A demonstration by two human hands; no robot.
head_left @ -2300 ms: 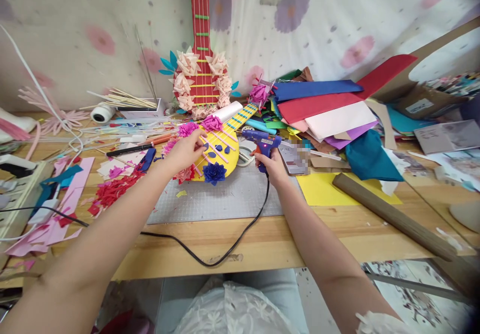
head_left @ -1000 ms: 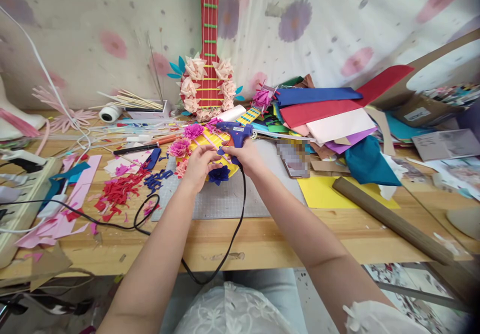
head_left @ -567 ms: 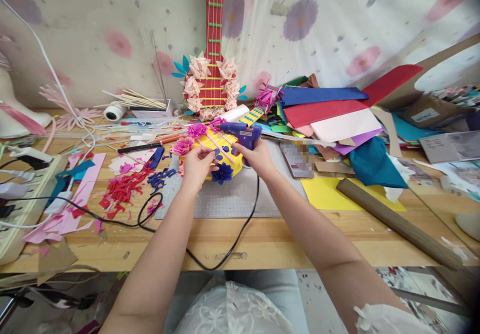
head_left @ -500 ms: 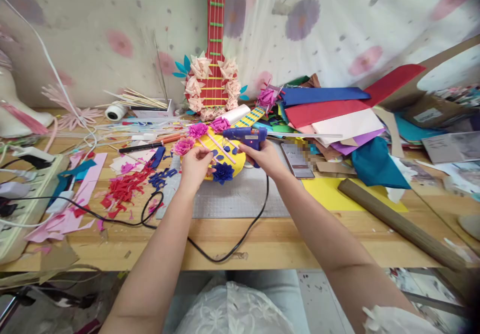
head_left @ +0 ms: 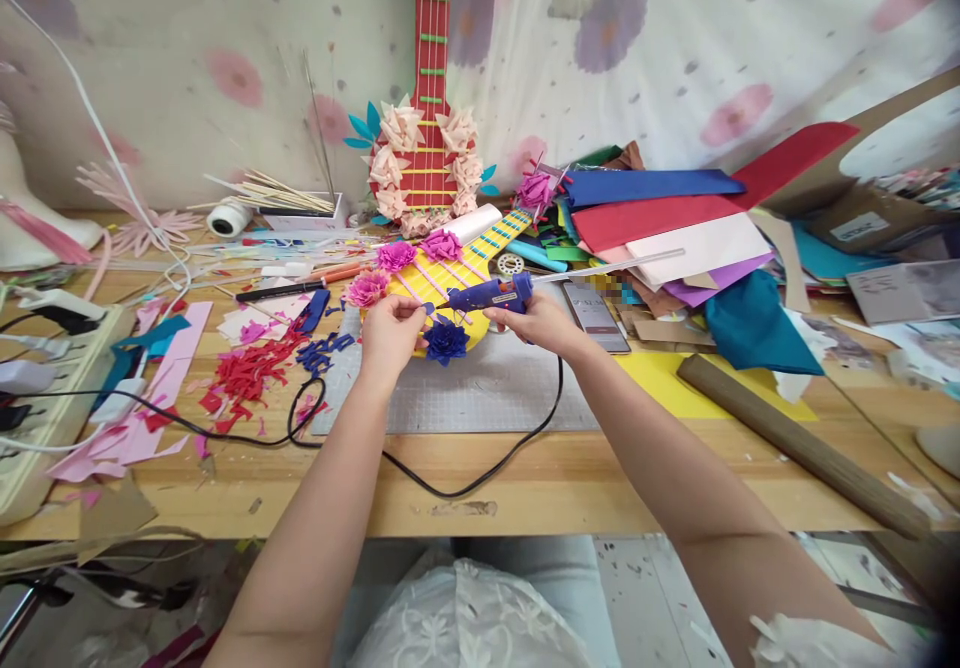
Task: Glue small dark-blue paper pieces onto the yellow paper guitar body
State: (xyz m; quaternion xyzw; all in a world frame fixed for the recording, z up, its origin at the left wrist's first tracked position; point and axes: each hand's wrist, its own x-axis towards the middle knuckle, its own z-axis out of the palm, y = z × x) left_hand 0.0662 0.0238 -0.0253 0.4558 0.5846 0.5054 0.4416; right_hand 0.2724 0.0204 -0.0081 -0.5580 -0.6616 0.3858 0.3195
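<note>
My left hand [head_left: 394,336] pinches a small dark blue paper petal [head_left: 428,309] between thumb and fingertips. In my right hand [head_left: 541,324] is a blue hot glue gun [head_left: 484,295], held level, its nozzle pointing left close to the petal. A clear glue stick [head_left: 615,266] juts from its rear. Beneath both hands lies a yellow toy guitar [head_left: 414,286] with pink strips, partly hidden by the gun. Pink paper flowers [head_left: 395,257] line its upper left edge, and a dark blue paper flower [head_left: 448,341] sits at its lower edge. Under the guitar is a grey cutting mat [head_left: 427,410].
A red toy guitar [head_left: 431,163] with pale flowers leans on the back wall. Red paper scraps [head_left: 251,373] and a power strip [head_left: 67,418] are left. A phone [head_left: 595,316], coloured sheets [head_left: 660,223] and a brown roll [head_left: 795,443] lie right. The gun's black cord [head_left: 480,488] loops in front.
The glue gun has tilted, its nozzle swinging down and left to the petal in my left hand. My right hand has shifted slightly down and right; the cord moved with it.
</note>
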